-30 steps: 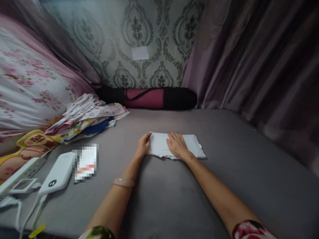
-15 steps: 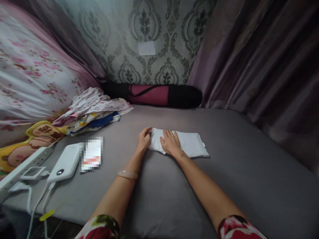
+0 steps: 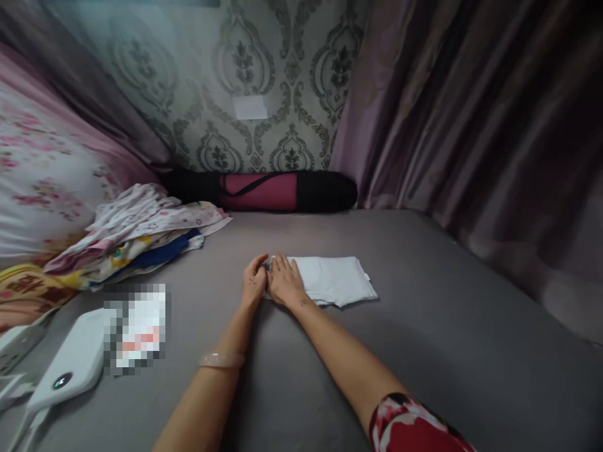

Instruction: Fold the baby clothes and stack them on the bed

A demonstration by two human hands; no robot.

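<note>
A folded white cloth (image 3: 334, 280) lies flat on the grey bed sheet (image 3: 424, 351) in the middle of the view. My right hand (image 3: 282, 280) rests palm down on the cloth's left end, fingers stretched out. Right beside it, my left hand (image 3: 254, 282) touches the same left edge, its fingers curled at the fold; whether they pinch the fabric is unclear. A pale bangle (image 3: 221, 360) sits on my left wrist.
A heap of patterned clothes (image 3: 136, 232) lies at the left, against a pink floral quilt (image 3: 42, 182). A white power bank (image 3: 70, 367) with cables and a blurred card (image 3: 136, 329) lie at the front left. A black and pink roll bag (image 3: 264, 191) lies along the wall. Curtains hang at the right.
My right hand slid left along the cloth, from its middle to its left end, and now lies against my left hand. The camera has shifted a little.
</note>
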